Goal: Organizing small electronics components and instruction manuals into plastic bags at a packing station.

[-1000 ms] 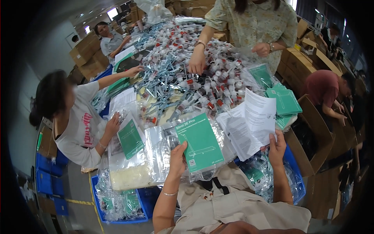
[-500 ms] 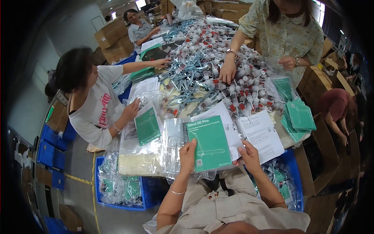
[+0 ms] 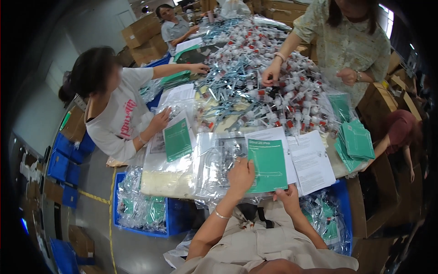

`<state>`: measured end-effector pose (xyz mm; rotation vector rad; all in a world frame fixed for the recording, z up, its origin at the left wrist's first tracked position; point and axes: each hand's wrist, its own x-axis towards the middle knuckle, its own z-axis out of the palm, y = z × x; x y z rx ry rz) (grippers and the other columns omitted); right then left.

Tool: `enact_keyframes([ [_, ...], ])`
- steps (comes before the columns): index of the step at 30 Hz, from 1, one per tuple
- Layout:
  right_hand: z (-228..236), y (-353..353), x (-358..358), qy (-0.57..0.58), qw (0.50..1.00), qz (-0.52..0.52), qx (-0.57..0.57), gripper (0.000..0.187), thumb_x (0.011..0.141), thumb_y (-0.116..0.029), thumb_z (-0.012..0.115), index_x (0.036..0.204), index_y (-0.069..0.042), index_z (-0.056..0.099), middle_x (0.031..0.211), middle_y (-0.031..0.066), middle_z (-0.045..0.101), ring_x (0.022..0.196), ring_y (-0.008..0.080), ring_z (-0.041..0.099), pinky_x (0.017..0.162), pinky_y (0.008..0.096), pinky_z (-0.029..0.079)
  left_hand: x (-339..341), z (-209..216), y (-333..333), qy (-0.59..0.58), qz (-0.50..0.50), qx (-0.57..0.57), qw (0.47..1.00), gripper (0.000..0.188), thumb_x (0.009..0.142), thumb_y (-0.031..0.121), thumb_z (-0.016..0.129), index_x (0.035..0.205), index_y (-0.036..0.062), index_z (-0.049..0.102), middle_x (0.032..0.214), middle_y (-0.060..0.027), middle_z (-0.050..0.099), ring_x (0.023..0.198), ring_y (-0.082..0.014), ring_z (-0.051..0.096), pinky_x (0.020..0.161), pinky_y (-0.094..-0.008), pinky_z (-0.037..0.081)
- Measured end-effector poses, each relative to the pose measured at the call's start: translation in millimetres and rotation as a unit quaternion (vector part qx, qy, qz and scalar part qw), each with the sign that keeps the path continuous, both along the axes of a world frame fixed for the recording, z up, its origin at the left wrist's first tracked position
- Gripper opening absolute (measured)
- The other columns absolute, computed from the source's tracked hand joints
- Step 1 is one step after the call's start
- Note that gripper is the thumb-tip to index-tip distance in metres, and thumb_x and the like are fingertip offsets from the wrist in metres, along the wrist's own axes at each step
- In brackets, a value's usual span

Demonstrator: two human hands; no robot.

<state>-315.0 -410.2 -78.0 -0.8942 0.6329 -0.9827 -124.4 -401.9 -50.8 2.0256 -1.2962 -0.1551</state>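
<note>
A green booklet (image 3: 269, 166) with a white line drawing on its cover is tilted up in front of me at the table's near edge. My right hand (image 3: 287, 195) pinches its lower right corner, thumb in front. My left hand (image 3: 241, 177) lies across its left edge, back of the hand up and fingers curled; what they grip is hidden. Under that hand and to its left lie clear plastic bags (image 3: 211, 171). Behind the booklet a white printed sheet (image 3: 267, 134) shows, and a stack of printed white leaflets (image 3: 310, 157) rests to its right.
A heap of small bottles (image 3: 292, 98) and metal wrenches (image 3: 232, 75) covers the table's middle. Green booklets (image 3: 358, 139) are piled at right. Blue bins (image 3: 168, 219) with bagged items flank me below. A person (image 3: 121, 107) at left and another (image 3: 353, 45) across reach into the heap.
The booklet has shifted right in view. My left hand has moved from pinching its left side to lying over that edge, fingers curled. My right hand has moved to the lower right corner.
</note>
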Motion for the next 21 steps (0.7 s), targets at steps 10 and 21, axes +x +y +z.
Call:
enact_keyframes([
  [10,34.2,-34.6,-36.9,0.358,0.896,-0.041,-0.261,0.018,0.092,-0.010,0.051,0.092,0.008,0.052,0.065,0.0129,0.060,0.046,0.0168,0.059,0.041,0.0296,0.044,46.5,38.0,57.1,0.027,-0.086,0.007,0.996,0.026,0.086,0.013,0.049,0.110,0.0059,0.052,0.111,-0.0205,0.052,0.078,-0.0417,0.058,0.066,-0.0490,0.048],
  [21,61.5,-81.1,-26.5,0.523,0.737,-0.079,-0.421,0.018,0.083,-0.007,0.053,0.095,0.008,0.053,0.072,0.0250,0.058,0.070,0.0424,0.058,0.060,0.0483,0.043,107.8,107.2,187.3,-0.063,0.019,0.106,0.992,0.067,0.073,-0.007,0.045,0.137,0.0080,0.031,0.131,-0.0231,0.041,0.108,-0.0444,0.048,0.085,-0.0471,0.044],
])
